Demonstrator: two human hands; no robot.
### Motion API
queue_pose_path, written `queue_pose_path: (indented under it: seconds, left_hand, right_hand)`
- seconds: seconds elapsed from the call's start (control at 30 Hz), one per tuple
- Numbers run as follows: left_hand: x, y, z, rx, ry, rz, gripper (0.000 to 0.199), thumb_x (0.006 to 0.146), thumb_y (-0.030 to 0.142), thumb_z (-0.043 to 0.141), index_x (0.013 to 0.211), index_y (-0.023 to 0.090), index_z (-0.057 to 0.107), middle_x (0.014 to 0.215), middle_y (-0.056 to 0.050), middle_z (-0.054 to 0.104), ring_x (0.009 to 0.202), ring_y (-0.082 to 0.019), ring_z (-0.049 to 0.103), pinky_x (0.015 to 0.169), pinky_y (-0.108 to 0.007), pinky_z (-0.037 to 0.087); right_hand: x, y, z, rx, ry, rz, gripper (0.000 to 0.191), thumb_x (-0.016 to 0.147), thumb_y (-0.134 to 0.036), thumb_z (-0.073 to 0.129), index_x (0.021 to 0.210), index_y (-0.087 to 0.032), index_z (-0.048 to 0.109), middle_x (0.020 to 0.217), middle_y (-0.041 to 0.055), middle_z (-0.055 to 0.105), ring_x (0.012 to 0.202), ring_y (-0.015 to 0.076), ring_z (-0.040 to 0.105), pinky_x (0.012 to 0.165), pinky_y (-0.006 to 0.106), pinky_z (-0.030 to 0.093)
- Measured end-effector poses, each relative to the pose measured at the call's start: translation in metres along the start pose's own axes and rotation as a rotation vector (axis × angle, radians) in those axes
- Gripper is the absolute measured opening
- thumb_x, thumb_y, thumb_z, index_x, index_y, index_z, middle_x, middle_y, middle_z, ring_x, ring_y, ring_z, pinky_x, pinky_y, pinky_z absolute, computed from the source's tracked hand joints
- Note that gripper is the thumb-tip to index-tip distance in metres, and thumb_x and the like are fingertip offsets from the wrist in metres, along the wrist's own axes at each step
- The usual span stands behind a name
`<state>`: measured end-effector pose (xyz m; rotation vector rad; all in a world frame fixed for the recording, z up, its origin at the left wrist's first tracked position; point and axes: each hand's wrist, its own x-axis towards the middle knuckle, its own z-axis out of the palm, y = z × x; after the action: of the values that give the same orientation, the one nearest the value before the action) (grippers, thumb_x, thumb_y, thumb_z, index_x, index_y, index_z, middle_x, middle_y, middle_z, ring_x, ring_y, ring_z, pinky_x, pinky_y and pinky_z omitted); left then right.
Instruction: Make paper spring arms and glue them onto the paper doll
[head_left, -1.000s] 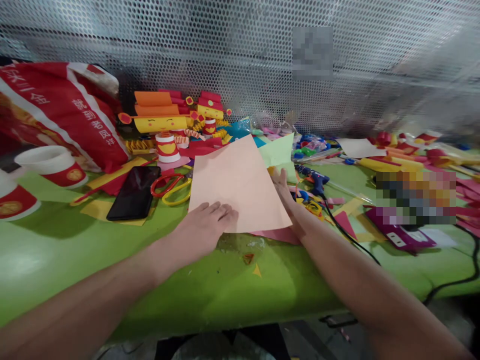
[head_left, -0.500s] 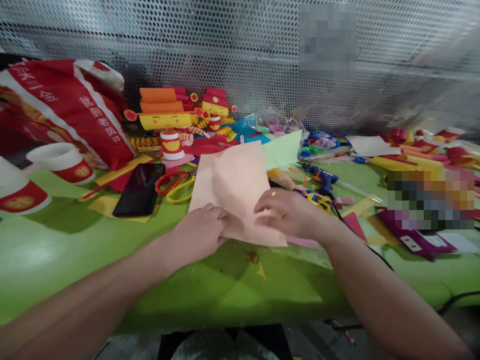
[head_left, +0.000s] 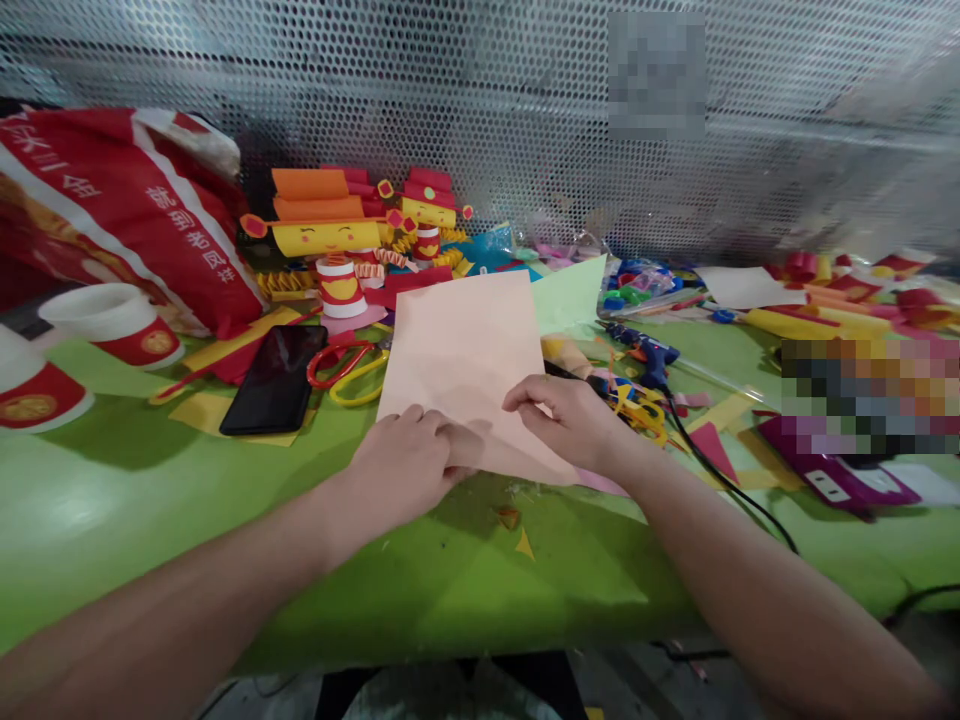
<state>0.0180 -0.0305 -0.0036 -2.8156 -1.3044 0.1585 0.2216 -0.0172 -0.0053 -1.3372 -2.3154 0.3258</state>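
Note:
A large sheet of pale pink paper lies on the table in front of me. At its lower left edge, my left hand is closed on the paper, with its fingers bent over the top. My right hand is over the lower right part of the sheet. Its fingers are loosely bent, with a small gap to the thumb and nothing seen between them. Whether its fingertips press on the paper I cannot tell. Behind the sheet's right side a light green paper sticks out.
Scissors and a black phone lie left of the sheet, beyond them paper cups. Paper figures stand behind. Right are a glue gun with its cord and a purple power strip. Yellow scraps lie in front.
The right hand's fingers have shifted slightly up off the lower part of the pink sheet and drawn closer together. The left hand stays at the sheet's lower left edge.

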Motion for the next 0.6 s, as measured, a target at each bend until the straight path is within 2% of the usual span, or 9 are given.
queue_pose_path:
  seconds: [0.07,0.13,0.27,0.37,0.47,0.6]
  left_hand:
    - [0.001,0.001,0.001,-0.001,0.023,-0.038,0.037,0.088,0.039,0.041,0.106,0.015,0.061,0.104,-0.011,0.063,0.092,-0.026,0.055,0.076,-0.040,0.046]
    - [0.002,0.001,0.003,-0.012,0.045,-0.067,0.036,0.089,0.038,0.039,0.105,0.015,0.062,0.103,-0.012,0.064,0.092,-0.026,0.055,0.073,-0.039,0.046]
    - [0.004,-0.001,0.004,-0.023,0.067,-0.143,0.032,0.090,0.031,0.038,0.107,0.017,0.061,0.101,-0.011,0.064,0.092,-0.028,0.055,0.068,-0.038,0.046]
    - [0.004,-0.002,0.003,-0.002,0.051,-0.146,0.030,0.089,0.029,0.039,0.107,0.019,0.061,0.099,-0.010,0.064,0.091,-0.028,0.056,0.067,-0.038,0.045]
    - [0.005,-0.002,0.004,0.013,0.030,-0.051,0.030,0.088,0.025,0.041,0.111,0.024,0.059,0.106,-0.009,0.062,0.092,-0.027,0.056,0.068,-0.037,0.046]
    - [0.006,-0.001,0.006,0.039,0.025,0.094,0.032,0.087,0.015,0.040,0.114,0.018,0.057,0.111,-0.008,0.061,0.096,-0.024,0.055,0.075,-0.036,0.046]
  right_hand:
    - [0.000,-0.004,0.002,0.093,-0.038,0.026,0.025,0.078,-0.012,0.043,0.085,-0.020,0.066,0.086,0.0030,0.070,0.075,0.0145,0.063,0.065,0.026,0.048]
    - [-0.001,-0.005,0.003,0.125,-0.128,0.020,0.022,0.081,-0.019,0.046,0.089,-0.019,0.066,0.087,0.0036,0.070,0.075,0.0141,0.063,0.065,0.026,0.048]
    - [-0.002,-0.006,0.003,0.061,-0.228,-0.191,0.028,0.081,-0.037,0.055,0.103,-0.021,0.065,0.102,0.0062,0.067,0.093,0.0181,0.061,0.077,0.030,0.048]
    - [-0.002,-0.007,0.004,-0.100,-0.252,-0.291,0.025,0.085,-0.028,0.050,0.103,-0.023,0.066,0.105,0.0046,0.067,0.094,0.0187,0.060,0.080,0.033,0.047]
    - [-0.002,-0.004,0.005,-0.291,-0.257,-0.256,0.024,0.081,-0.013,0.049,0.087,-0.022,0.071,0.093,0.0033,0.070,0.085,0.0191,0.062,0.075,0.033,0.048]
    - [-0.001,0.006,0.004,-0.404,-0.212,-0.205,0.021,0.077,-0.012,0.053,0.077,-0.022,0.072,0.086,0.0039,0.071,0.080,0.0194,0.062,0.072,0.032,0.048]
